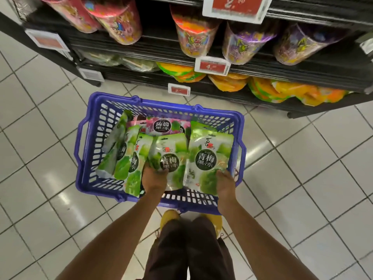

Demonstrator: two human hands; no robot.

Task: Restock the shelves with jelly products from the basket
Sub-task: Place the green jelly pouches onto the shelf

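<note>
- Floor (40,138): pale tiles, with everything else standing on it.
- Shelves (302,65): black, running along the far side from left to right.
- Basket (161,103): blue plastic, on the floor just near of the shelves and just far of the person's yellow shoes (168,216).
- Tubs (193,37): colourful jelly tubs in a row on the upper shelf.
- Orange bags (282,91): piled on the lowest shelf, at the right.
- Green bags (123,158): jelly bags leaning together in the left half of the basket.
- Right bag (210,150): green, propped against the basket's right wall.
- Middle bag (171,156): green, touching the right bag's left edge.
- Pink bag (161,125): at the far side of the basket, partly under the green ones.
- Left hand (154,179): inside the basket, fingers curled round the middle bag's near left corner.
- Right hand (225,183): grips the right bag's near right corner.
- Price tags (212,66): red and white, clipped to the shelf edges.
</note>
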